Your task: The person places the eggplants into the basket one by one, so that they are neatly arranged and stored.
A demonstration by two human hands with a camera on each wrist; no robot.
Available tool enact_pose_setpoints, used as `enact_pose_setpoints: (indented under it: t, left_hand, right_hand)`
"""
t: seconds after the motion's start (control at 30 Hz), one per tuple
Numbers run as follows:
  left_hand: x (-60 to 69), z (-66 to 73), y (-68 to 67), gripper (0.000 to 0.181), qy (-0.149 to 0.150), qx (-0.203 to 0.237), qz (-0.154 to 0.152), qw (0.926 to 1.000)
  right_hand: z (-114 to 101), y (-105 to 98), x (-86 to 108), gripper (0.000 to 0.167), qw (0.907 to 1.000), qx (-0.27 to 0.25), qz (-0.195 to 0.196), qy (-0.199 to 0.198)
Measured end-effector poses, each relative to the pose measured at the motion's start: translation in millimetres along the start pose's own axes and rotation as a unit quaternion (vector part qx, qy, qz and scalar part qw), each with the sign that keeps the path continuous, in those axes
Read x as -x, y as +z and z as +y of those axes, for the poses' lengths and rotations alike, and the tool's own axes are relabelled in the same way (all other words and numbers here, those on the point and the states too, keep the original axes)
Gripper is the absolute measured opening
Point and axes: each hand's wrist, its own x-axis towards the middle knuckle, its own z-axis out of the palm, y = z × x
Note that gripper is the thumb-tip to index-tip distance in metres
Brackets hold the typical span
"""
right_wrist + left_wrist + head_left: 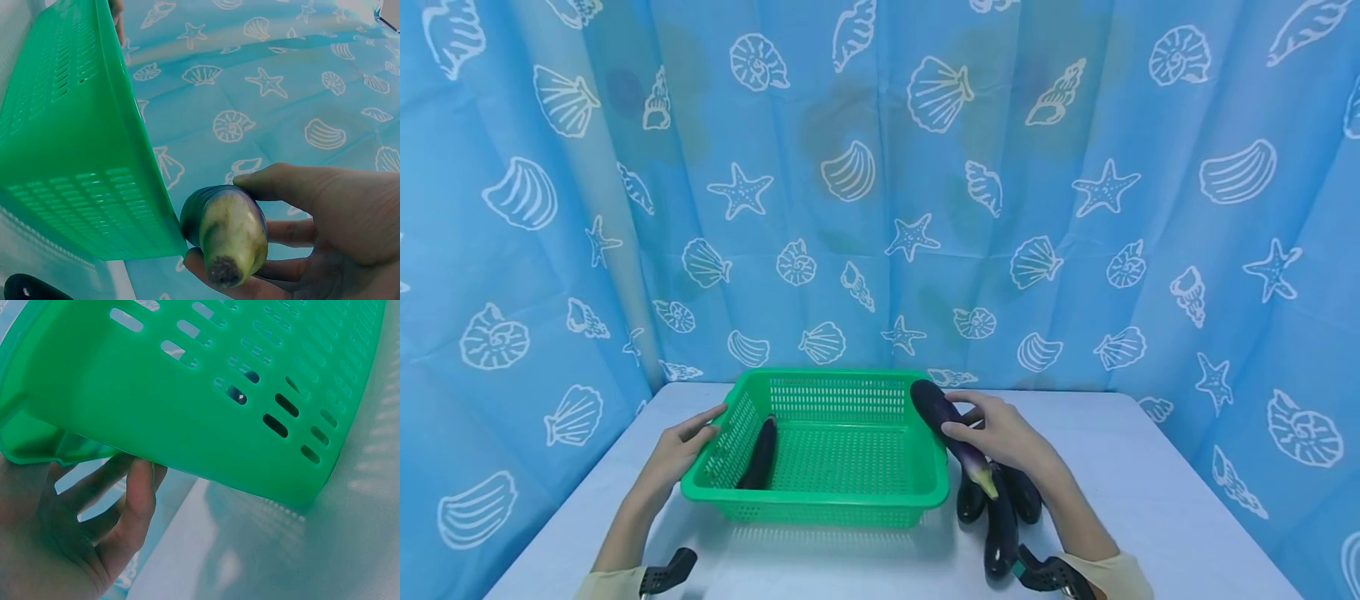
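Note:
A green plastic basket (820, 500) stands on the white table, with one dark eggplant (762, 454) lying inside at its left. My left hand (672, 454) holds the basket's left rim, thumb and fingers at the edge; the left wrist view shows this hand (94, 531) below the green wall (156, 406). At the right rim, my right hand (1003, 429) grips another eggplant (951, 429), tilted with its pale stem end toward me. The right wrist view shows that eggplant (231, 231) between thumb and fingers of the hand (337, 231), close beside the basket (69, 144).
Several dark eggplants (1002, 533) lie on the table right of the basket, beneath my right forearm. A blue curtain (880, 208) with white shell and starfish prints hangs behind the white table (1120, 475) and along both sides.

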Motion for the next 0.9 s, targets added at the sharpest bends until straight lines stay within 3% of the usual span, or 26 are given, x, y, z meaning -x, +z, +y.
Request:
enact_pose_setpoints:
  t: [0.9]
  left_hand:
    - [-2.6,-1.0,0.4,0.052,-0.012,0.000,0.011,0.9999]
  right_hand:
    - [-27.2,13.2,-16.3,0.052,0.9977,0.028,-0.015,-0.059]
